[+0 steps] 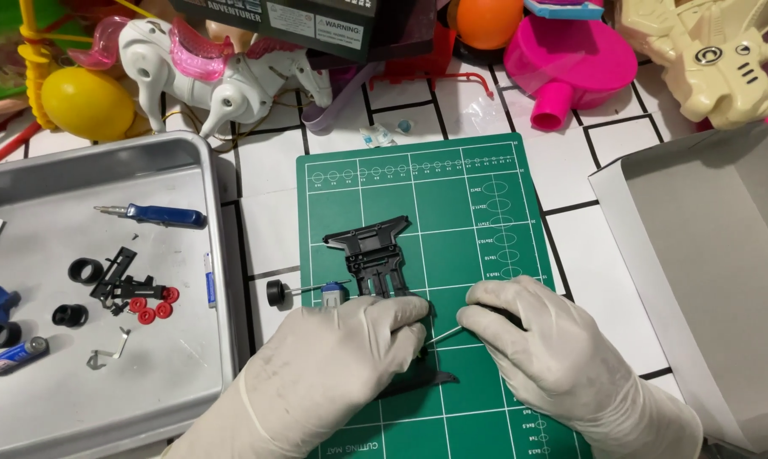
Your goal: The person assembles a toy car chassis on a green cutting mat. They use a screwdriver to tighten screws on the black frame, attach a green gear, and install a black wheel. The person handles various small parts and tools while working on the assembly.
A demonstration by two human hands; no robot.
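Lower centre: left hand (pixel 341 357) pins the black toy chassis (pixel 375 255) to the green cutting mat (pixel 469 212), grip closed on its near end; right hand (pixel 537 340) pinches a thin metal tool (pixel 445 334); keep downward pressure steady, tool shallow; chassis long axis runs near-to-far, wide end toward frame top; metal tray (pixel 205 255) at left.

A: What lies where on the counter (pixel 265 170)?

B: A cutting mat (pixel 452 195) sits centre, a toy chassis (pixel 374 255) on it. Left, a tray (pixel 192 149) holds a screwdriver (pixel 154 215) and wheels (pixel 85 271). Right, a box (pixel 707 255). Toys (pixel 222 68) behind.
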